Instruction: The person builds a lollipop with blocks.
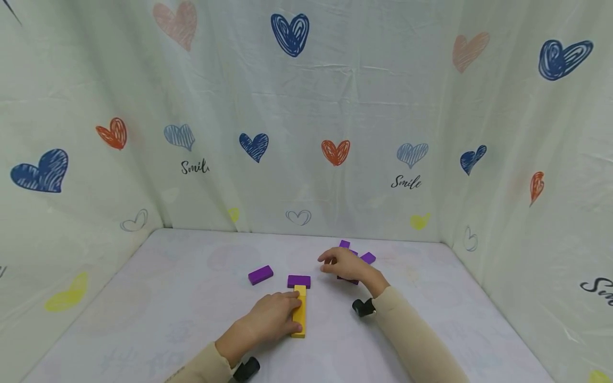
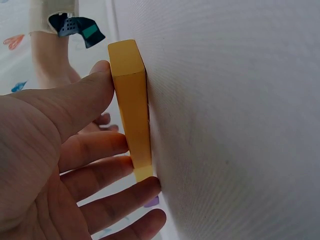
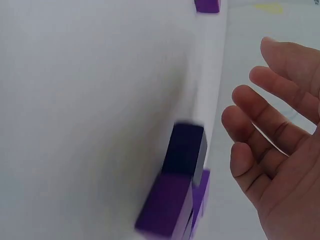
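Note:
A narrow yellow bar lies lengthwise on the table, its far end paler than the rest. My left hand rests along its left side. In the left wrist view the thumb and fingertips touch the same long face of the yellow bar. Across the bar's far end lies a purple block. My right hand hovers over a group of purple blocks at the back right, partly hiding them. Its fingers are loosely bent with nothing between them in the right wrist view, beside the purple blocks.
Another purple block lies by itself left of centre. Past the right hand, purple blocks lie near the table's back edge. A white curtain with printed hearts encloses the back and sides. Dark wrist cameras hang below both sleeves.

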### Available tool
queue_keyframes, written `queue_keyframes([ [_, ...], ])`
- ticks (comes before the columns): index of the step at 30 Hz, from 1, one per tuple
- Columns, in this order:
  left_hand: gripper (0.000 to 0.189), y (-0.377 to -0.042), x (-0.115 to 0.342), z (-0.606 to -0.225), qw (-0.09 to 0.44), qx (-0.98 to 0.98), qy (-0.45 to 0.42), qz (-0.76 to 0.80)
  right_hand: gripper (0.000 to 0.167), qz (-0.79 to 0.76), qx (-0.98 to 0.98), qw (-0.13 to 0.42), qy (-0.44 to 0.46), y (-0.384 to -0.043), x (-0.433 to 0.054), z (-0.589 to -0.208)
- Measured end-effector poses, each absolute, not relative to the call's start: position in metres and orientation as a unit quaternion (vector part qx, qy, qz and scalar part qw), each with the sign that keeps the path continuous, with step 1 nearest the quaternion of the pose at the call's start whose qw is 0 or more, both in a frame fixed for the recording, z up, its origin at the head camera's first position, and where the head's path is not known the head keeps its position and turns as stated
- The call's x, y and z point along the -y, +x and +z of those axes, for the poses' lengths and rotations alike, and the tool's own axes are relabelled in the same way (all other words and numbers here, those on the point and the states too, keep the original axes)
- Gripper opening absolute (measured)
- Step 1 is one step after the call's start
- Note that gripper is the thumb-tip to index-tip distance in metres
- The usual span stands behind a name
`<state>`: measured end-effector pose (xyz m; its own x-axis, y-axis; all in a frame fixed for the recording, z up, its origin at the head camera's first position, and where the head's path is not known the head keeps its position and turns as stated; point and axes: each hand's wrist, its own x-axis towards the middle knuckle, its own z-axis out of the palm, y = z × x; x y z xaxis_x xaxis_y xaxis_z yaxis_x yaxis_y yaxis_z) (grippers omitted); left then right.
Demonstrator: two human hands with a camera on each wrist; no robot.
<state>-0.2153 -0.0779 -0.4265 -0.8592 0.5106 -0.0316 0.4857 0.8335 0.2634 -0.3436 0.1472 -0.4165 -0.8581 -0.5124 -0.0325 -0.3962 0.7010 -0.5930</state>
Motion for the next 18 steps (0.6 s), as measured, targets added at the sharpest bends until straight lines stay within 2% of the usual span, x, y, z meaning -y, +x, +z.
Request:
queue_keyframes([
  [9,0.054,-0.215,0.078,-0.425,0.052,-0.956,0.261,0.121,0.027,-0.263,-0.932,0.071,-0.238,-0.350,-0.180,-0.424],
  [18,0.054,-0.214,0.079,-0.425,0.055,-0.955,0.261,0.128,0.020,-0.246,-0.929,0.053,-0.271,-0.351,-0.187,-0.428],
])
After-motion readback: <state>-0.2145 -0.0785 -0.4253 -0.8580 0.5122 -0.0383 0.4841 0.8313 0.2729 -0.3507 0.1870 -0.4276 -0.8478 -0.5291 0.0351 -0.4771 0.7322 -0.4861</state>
